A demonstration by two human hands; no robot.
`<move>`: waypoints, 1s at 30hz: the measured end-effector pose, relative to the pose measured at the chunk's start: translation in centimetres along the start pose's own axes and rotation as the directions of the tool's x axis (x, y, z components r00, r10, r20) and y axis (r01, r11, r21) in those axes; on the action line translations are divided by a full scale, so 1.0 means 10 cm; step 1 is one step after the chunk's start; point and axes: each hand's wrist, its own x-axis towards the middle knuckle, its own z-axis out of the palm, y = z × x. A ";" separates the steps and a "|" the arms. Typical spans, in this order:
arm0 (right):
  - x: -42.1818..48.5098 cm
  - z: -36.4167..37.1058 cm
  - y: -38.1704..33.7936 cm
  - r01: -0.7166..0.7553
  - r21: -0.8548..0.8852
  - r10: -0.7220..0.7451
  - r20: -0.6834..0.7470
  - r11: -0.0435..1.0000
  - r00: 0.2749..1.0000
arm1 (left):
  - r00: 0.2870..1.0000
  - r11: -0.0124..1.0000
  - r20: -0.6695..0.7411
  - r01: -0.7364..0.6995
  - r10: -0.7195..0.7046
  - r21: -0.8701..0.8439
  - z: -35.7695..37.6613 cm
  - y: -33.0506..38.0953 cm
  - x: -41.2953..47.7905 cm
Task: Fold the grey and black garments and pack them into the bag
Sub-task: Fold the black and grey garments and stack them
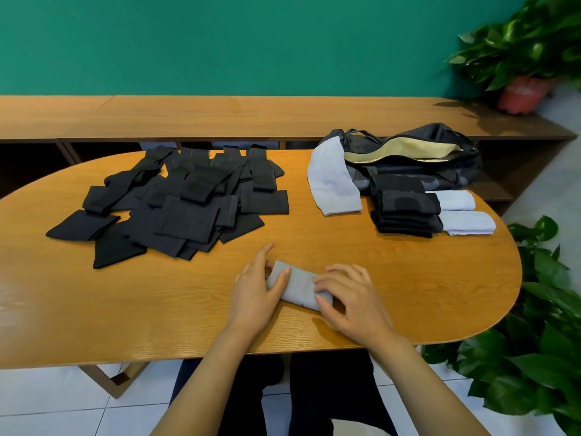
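Risking a sprung fold, or a skid over the glossy table (pixel 408 278), through pressure eased too soon; well short and left of the bag (pixel 418 171), holding the folded grey garment (pixel 298 286), clasping one end with the left hand (pixel 254 297), thumb against straight fingers, and pinching the other with the curled right hand (pixel 355 303).

Well in front of the bag (pixel 440 143), the left hand (pixel 254 297) grips one end of a folded grey garment (pixel 298 286) and the right hand (pixel 355 300) pinches the other. A heap of black garments (pixel 182 209) sprawls far left of the bag. Folded black stacks (pixel 405 212) sit just in front of the bag.
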 end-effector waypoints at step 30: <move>0.11 -0.38 0.09 0.241 -0.330 -0.182 0.200 0.913 0.963 | 0.866 0.593 0.287 0.492 -0.409 -0.637 -0.03 0.68 0.41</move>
